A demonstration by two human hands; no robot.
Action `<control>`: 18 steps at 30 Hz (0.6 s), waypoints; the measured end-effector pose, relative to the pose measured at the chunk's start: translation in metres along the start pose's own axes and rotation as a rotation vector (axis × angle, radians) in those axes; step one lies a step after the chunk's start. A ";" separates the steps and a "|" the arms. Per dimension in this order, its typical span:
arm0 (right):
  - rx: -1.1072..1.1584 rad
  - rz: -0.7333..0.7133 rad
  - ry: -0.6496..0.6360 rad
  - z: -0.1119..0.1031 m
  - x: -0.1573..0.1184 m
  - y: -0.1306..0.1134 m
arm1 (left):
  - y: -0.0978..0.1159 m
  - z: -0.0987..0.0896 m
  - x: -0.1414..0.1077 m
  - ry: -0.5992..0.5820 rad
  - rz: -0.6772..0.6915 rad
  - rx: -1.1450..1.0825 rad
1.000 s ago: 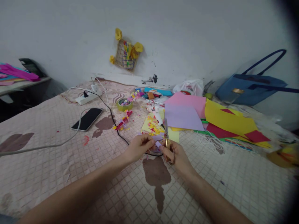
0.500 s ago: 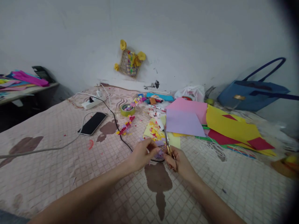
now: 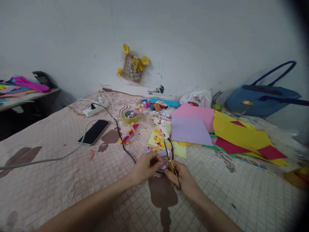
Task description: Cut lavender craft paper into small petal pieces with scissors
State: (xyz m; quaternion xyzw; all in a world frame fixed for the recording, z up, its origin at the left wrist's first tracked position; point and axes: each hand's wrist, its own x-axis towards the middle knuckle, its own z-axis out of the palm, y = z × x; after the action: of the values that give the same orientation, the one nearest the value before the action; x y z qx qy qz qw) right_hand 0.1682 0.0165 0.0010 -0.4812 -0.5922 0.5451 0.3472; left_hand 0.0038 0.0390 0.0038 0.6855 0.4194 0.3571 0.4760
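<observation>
Between my two hands is a small piece of purple paper. My left hand pinches it from the left with thumb and forefinger. In my right hand are gold-handled scissors, blades pointing up and away from me, while its fingertips also meet the paper. Just beyond my hands, yellow, red and purple paper scraps lie on a pale yellow sheet. The white glue gun rests there too, its black cord running behind the scissors.
Left of the scraps are a decorated paper strip, a tape roll, a phone and a power strip. To the right lie purple paper, yellow paper and white string. A blue bag stands behind.
My hands have come slightly lower and closer together around the purple paper. The scissors have shifted a little left, and their blades tilt more to the left.
</observation>
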 end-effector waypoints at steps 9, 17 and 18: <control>0.075 -0.016 0.102 -0.004 -0.002 -0.002 | 0.001 -0.001 0.001 -0.014 -0.088 -0.166; 0.105 -0.006 0.074 -0.002 -0.004 -0.004 | 0.002 0.000 0.001 -0.158 -0.212 -0.301; 0.116 -0.012 0.073 -0.002 -0.003 -0.003 | 0.002 0.000 0.001 -0.158 -0.219 -0.309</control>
State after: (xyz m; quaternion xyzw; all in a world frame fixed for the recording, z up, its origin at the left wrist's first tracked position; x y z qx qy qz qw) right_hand 0.1707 0.0142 0.0050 -0.4764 -0.5493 0.5585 0.3992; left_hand 0.0047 0.0395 0.0061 0.5804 0.3930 0.3085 0.6431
